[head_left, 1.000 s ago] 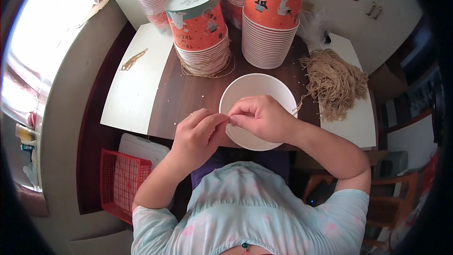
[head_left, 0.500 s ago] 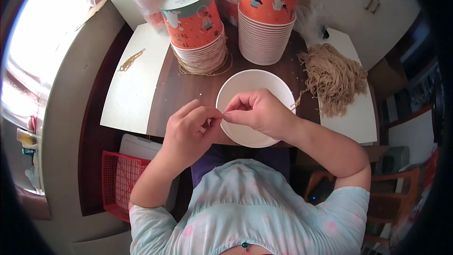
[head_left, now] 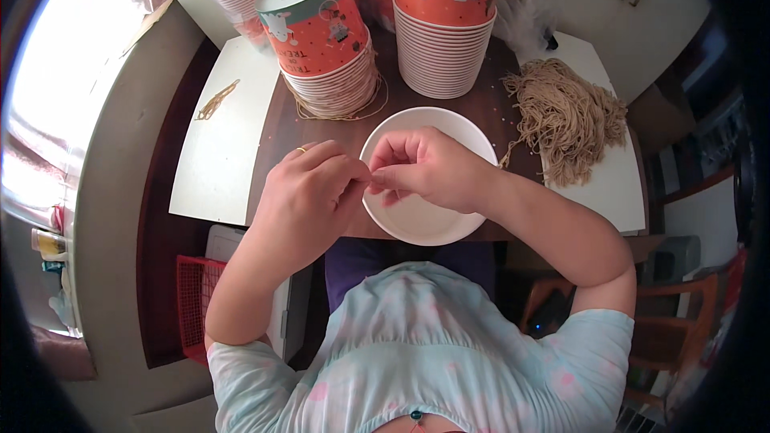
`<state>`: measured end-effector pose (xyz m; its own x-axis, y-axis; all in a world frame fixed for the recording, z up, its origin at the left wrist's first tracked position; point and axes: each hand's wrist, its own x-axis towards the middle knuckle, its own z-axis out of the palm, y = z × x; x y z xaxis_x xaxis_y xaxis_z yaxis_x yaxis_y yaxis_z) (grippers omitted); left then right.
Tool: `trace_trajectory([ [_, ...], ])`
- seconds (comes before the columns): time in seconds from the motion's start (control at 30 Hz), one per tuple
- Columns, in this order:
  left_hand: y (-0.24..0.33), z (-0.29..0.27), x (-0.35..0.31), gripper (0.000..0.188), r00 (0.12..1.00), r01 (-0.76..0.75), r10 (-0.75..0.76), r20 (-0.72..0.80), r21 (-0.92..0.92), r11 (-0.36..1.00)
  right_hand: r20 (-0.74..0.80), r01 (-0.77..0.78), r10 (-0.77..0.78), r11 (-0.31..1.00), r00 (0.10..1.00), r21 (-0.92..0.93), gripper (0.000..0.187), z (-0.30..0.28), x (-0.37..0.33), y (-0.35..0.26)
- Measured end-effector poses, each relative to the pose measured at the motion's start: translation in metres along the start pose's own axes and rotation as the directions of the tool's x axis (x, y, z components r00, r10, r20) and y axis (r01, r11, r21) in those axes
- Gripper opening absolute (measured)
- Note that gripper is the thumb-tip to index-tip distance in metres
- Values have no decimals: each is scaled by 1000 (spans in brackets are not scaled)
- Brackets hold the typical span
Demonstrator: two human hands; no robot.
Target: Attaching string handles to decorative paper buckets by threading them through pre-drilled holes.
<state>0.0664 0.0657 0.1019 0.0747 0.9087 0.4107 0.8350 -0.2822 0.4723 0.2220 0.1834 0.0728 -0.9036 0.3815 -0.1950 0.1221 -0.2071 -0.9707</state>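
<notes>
Both hands, left hand (head_left: 309, 192) and right hand (head_left: 425, 168), meet with fingertips pinched together on something too small to tell, above the white bowl (head_left: 425, 220) on the worktop (head_left: 321, 132), seemingly mid-step in fine fingerwork.

Two stacks of orange printed paper cups (head_left: 321, 40) (head_left: 445, 24), one white round paper bowl (head_left: 425, 216), one heap of tan string (head_left: 565, 116), two hands (head_left: 309, 192) (head_left: 429, 168).

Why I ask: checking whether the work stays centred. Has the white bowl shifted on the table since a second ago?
Cannot tell. The white bowl sits just as near the right cup stack as before; everything shifts together, so it looks like head motion.
</notes>
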Motion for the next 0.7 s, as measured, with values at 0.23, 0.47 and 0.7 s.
trace_trajectory([
  [0.23, -5, 6, 0, 8, 999, -17, 16, 29, 11, 1000, -37, 105, -119, 960, 992, -259, 4, -1, 2, 5],
  [0.47, -14, 17, -10, 17, 986, 148, -151, -73, -56, 987, -125, 91, -160, 896, 979, -435, 8, -4, 8, 16],
  [0.7, -43, 34, -27, 14, 953, 298, -301, 10, -187, 936, -169, 12, -116, 854, 979, -520, 12, -7, 18, 22],
])
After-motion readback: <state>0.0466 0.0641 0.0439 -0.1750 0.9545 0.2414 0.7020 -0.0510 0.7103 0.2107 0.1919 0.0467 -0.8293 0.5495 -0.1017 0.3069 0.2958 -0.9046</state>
